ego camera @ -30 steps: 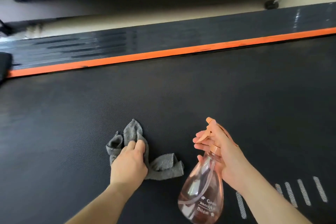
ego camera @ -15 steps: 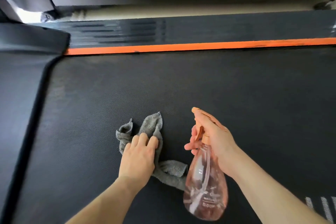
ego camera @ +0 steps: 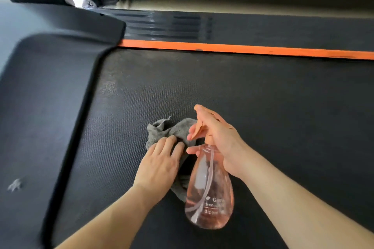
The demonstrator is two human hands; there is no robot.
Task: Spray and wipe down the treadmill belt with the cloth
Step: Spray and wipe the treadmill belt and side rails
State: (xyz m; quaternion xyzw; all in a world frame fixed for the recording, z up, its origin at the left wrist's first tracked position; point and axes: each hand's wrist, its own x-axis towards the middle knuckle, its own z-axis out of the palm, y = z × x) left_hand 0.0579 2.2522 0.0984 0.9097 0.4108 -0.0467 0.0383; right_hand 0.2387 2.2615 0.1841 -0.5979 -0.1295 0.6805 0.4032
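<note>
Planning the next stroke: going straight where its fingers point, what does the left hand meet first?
The crumpled grey cloth, then bare black treadmill belt; the orange trigger of the pink spray bottle may graze it, depth unclear.

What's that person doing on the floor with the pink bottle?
Someone is cleaning a treadmill. Their left hand presses flat on a grey cloth that lies crumpled on the black treadmill belt. Their right hand holds a pink spray bottle by its neck, just above the belt and right beside the cloth, with its nozzle pointing away from them. Past the hands, an orange stripe runs along the far edge of the belt.
</note>
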